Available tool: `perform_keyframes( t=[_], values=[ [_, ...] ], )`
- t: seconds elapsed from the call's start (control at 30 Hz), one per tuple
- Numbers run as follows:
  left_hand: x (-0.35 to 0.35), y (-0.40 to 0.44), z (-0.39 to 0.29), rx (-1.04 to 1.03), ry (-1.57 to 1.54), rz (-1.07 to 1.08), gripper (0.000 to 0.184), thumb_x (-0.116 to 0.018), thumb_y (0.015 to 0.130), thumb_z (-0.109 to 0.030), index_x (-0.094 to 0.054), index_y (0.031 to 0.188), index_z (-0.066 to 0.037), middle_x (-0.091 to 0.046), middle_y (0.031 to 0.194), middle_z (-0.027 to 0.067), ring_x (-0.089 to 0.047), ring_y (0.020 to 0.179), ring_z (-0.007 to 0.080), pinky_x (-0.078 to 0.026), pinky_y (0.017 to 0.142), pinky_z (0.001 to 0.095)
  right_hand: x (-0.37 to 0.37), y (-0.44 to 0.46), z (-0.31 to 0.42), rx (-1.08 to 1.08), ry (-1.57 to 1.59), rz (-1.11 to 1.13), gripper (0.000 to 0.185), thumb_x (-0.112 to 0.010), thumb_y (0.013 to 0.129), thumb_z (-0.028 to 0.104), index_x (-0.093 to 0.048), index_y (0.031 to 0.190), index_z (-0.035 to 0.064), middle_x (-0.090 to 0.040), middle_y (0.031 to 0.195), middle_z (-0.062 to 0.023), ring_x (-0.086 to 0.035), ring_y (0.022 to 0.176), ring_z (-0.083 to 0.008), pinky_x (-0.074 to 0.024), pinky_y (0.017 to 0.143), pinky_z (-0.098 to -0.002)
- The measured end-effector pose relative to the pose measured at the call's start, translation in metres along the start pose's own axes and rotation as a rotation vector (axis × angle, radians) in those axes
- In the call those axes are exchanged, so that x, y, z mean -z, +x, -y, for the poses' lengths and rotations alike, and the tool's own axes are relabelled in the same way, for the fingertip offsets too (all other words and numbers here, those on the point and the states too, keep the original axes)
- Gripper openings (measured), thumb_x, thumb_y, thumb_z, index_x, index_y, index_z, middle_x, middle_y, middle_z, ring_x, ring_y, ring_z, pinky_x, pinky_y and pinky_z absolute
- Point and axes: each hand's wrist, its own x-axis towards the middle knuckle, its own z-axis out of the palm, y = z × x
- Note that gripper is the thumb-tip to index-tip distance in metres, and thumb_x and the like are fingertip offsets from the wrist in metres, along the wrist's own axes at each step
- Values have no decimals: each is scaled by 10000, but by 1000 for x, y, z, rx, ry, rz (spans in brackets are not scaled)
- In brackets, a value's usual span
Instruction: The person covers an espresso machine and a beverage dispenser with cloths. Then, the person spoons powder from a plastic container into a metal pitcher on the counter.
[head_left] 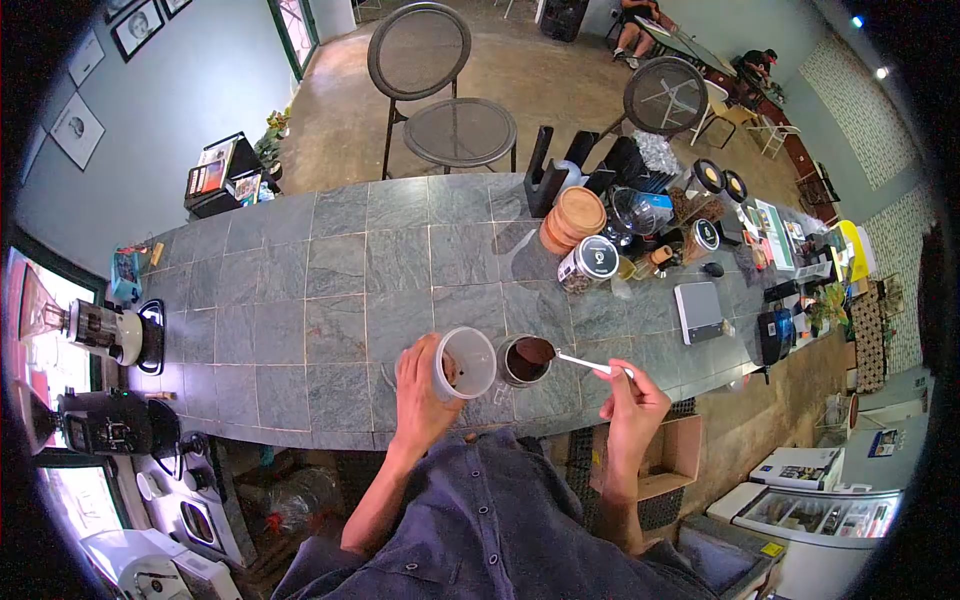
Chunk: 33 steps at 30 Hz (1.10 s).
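Note:
My left hand (422, 393) is closed round a clear plastic cup (468, 362), tilted so that its open mouth shows, with a little brown stuff inside. Just right of it, a small glass jar (527, 361) holding dark brown powder stands on the grey tiled counter (400, 270). The fingers of my right hand (634, 398) pinch the white handle of a spoon (585, 364). Its bowl is over the jar's right side, heaped with the dark powder.
Wooden lids (578, 212), a labelled jar (590, 262) and several containers crowd the counter's back right. A flat scale (698, 312) lies at the right. Grinders (105, 335) stand far left. Two people (640, 25) sit in the background; chairs (460, 130) stand beyond the counter.

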Motion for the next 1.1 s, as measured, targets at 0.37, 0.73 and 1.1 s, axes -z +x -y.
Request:
perform_keyframes(
  t=[0.37,0.73,1.1],
  values=[
    [0,-4,2,26,27,35,956,-906,630,-127,-453,1466,-17,-534,1455,207,-481,1377,406,-350,1177,529,-4,-13,-51,217,-202,179,209,-661,990,26,-757,1174,2,-763,892,-75,-611,576,-74,-504,510,-229],
    [2,-4,-4,-53,-29,53,972,-921,613,-125,-465,1465,-20,-541,1442,218,-493,1360,427,-386,1144,528,-12,-35,-4,451,-234,402,234,-638,954,-15,-764,1148,22,-792,995,-108,-703,646,-126,-522,565,-235],
    [7,-25,12,150,-126,-72,971,-1004,640,-275,-490,1426,-28,-605,1385,150,-615,1268,304,-485,1086,408,-37,2,-36,524,-305,311,313,-704,941,60,-700,1254,71,-753,1084,-128,-734,817,-202,-572,637,-303]
  ],
)
